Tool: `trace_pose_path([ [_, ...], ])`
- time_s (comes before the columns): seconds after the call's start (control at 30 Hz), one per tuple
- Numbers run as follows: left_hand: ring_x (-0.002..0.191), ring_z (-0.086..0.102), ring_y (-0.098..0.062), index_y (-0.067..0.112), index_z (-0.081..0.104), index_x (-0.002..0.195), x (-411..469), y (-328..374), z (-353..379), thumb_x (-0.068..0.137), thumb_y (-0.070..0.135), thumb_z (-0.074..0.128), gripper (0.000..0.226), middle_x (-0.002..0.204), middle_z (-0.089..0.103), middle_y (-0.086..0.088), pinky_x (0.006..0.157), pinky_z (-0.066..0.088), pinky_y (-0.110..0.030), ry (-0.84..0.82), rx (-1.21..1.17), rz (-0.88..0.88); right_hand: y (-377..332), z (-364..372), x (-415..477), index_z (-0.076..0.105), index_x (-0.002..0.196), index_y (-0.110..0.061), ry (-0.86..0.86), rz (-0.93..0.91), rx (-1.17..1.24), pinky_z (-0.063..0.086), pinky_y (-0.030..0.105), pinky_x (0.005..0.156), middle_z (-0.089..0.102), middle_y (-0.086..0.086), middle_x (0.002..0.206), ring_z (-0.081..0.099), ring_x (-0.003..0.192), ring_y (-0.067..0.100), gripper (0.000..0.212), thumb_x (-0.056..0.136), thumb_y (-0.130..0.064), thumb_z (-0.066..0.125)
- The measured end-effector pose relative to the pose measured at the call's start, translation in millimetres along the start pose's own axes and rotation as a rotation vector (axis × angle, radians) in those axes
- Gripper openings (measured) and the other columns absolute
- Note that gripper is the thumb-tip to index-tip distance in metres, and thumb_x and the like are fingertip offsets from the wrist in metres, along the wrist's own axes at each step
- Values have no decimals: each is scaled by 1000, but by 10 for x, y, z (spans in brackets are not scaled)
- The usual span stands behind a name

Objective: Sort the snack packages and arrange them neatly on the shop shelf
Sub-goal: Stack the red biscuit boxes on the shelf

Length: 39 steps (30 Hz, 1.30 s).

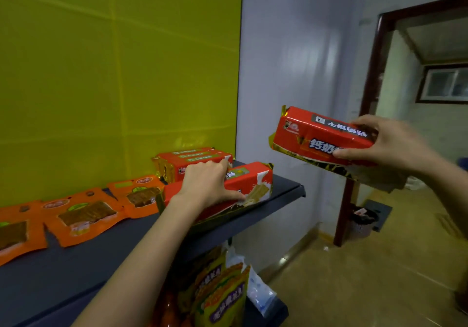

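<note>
Partly done: flat orange plastic pouches (83,215) line the dark shelf (278,195) at lower left. At centre, the left hand (207,185) grips a shelved red foil biscuit pack (253,182). At right, the right hand (390,142) clasps a second red foil pack (316,134), not yet placed.

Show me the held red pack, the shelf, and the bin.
held red pack (321,138): head view, front face.
shelf (285,187): head view, bare right end.
bin (359,230): head view, mesh wall.

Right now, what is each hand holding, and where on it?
Right hand grips the airborne red biscuit pack by its right end. Left hand grips the shelved red pack around its middle.
</note>
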<state>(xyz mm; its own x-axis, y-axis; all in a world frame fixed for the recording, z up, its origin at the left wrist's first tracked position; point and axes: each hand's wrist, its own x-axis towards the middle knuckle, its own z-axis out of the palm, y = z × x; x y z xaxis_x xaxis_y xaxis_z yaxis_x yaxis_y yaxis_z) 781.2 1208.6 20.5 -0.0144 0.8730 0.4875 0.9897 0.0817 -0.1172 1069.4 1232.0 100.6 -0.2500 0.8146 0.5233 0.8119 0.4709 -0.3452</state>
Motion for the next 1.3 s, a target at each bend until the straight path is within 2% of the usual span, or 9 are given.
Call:
trace_pose_path([
  [0.1, 97, 62, -24, 19, 49, 117, 352, -30, 209, 63, 78, 57, 80, 107, 66, -3, 67, 38, -29, -21, 0, -35, 164, 212, 329, 50, 129, -19, -5, -58, 55, 50, 34, 84, 60, -1, 110, 56, 92, 16, 91, 49, -59, 65],
  [0.27, 99, 62, -26, 18, 52, 104, 881, -135, 561, 62, 76, 60, 73, 106, 66, -5, 70, 41, -32, -30, 21, -75, 399, 603, 865, 51, 123, -28, -141, -184, 176, 40, 11, 66, 55, -15, 97, 55, 81, -2, 75, 55, -47, 75],
  [0.4, 107, 60, -31, 18, 54, 113, 1211, -226, 826, 67, 69, 61, 70, 113, 65, -10, 78, 45, -35, -58, 73, -114, 509, 998, 1169, 52, 109, -40, -400, -296, 257, 51, 14, 70, 61, -19, 102, 63, 91, 4, 62, 52, -49, 74],
  [0.57, 107, 59, -32, 16, 51, 120, 1466, -317, 1104, 88, 38, 52, 40, 114, 63, -12, 70, 40, -35, -62, 168, -146, 525, 1648, 1504, 48, 106, -46, -615, -442, 262, 55, 15, 79, 60, -20, 109, 62, 99, 2, 51, 64, -47, 77],
  [0.77, 100, 62, -27, 16, 59, 100, 1567, -422, 1346, 67, 73, 58, 66, 106, 65, -5, 71, 45, -33, -81, 123, -155, 461, 2209, 1760, 47, 112, -46, -729, -603, 279, 52, 20, 89, 56, -25, 108, 59, 103, 0, 54, 67, -48, 77],
  [0.9, 100, 60, -22, 17, 67, 102, 1583, -490, 1171, 73, 73, 51, 65, 107, 66, -4, 79, 48, -33, 1, -27, -171, 375, 2388, 1899, 51, 121, -40, -705, -716, 259, 51, 27, 94, 55, -22, 121, 57, 107, -2, 63, 65, -58, 73],
  [1.1, 87, 61, -28, 11, 71, 89, 1156, -606, 806, 80, 58, 39, 58, 90, 70, -10, 73, 43, -34, 388, -309, -485, 185, 2567, 1967, 42, 134, -40, -441, -907, 152, 29, 22, 104, 45, -19, 136, 39, 123, 0, 72, 70, -64, 65],
  [1.17, 96, 59, -28, 9, 70, 98, 968, -619, 761, 84, 50, 44, 51, 99, 69, -10, 80, 42, -35, 451, -361, -600, 144, 2657, 1947, 48, 130, -38, -322, -958, 192, 26, 23, 100, 49, -15, 132, 41, 123, 6, 67, 71, -68, 60],
  [1.3, 112, 48, -11, 10, 56, 125, 589, -429, 837, 95, 31, 47, 37, 124, 57, -3, 90, 32, -24, 568, -610, -799, 125, 2877, 1981, 59, 121, -32, -65, -1070, 178, 26, 43, 111, 58, -11, 130, 46, 124, 14, 73, 74, -81, 33],
])
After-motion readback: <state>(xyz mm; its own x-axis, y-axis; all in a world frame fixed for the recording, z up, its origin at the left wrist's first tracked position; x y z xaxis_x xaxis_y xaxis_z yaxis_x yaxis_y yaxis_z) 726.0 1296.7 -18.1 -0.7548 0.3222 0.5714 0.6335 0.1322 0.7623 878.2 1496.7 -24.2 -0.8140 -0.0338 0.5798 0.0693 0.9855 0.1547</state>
